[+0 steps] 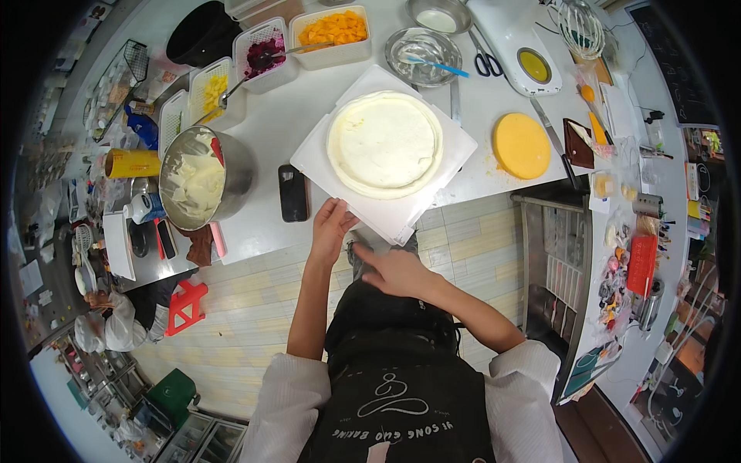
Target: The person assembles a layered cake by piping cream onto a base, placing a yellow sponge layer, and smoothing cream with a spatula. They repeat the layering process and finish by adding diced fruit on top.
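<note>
A round cake layer covered in pale cream point(385, 144), with a raised cream rim, sits on a white square board point(454, 142). One corner of the board juts past the table's front edge. My left hand point(331, 231) is at the board's near left edge, fingertips at its border; whether they grip it is unclear. Lower down, before my apron, my right hand point(399, 273) holds nothing visible, its index finger stretched toward the left. A black phone point(293, 194) lies left of the board. To the right rests a round yellow sponge layer point(521, 146).
A steel bowl of cream point(237, 173) with a red spatula stands left. Behind are tubs of orange fruit cubes point(336, 29), purple fruit point(265, 58) and yellow cubes point(215, 92). A used metal bowl point(425, 55), scissors point(488, 62), scale point(521, 52) and long knife point(553, 136) lie right.
</note>
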A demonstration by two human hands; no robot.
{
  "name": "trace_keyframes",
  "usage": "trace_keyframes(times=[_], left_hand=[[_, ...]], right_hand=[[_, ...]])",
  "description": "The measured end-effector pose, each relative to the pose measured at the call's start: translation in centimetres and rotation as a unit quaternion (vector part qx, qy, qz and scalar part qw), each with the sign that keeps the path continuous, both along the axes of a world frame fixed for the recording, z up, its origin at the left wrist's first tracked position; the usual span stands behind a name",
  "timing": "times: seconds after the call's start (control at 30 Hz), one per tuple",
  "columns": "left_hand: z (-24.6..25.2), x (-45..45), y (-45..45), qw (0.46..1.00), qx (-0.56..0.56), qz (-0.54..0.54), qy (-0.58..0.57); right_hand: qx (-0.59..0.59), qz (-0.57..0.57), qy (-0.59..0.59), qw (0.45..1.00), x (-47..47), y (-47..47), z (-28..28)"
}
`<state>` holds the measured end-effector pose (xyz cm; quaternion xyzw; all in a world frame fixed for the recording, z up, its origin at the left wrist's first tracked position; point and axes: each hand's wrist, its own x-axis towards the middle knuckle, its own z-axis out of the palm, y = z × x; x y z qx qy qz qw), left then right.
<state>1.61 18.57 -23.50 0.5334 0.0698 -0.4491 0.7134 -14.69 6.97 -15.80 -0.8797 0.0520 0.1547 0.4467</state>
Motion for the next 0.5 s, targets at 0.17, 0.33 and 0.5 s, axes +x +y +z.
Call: trace_keyframes(times=[0.17, 0.33, 0.5], left_hand=[[0.2, -0.4, 0.0, 1.000, 0.010, -0.012, -0.025], [0.3, -0.6, -0.4, 1.000, 0.007, -0.004, -0.028], [0.2, -0.4, -0.1, 1.000, 0.001, 0.000, -0.027]], right_hand=[[-0.047, -0.181, -0.089, 0.978, -3.0, -2.2, 0.2], [-0.230, -0.247, -0.123, 0.933, -3.2, -6.1, 0.0], [-0.277, -0.235, -0.130, 0.922, -2.2, -7.6, -0.9]])
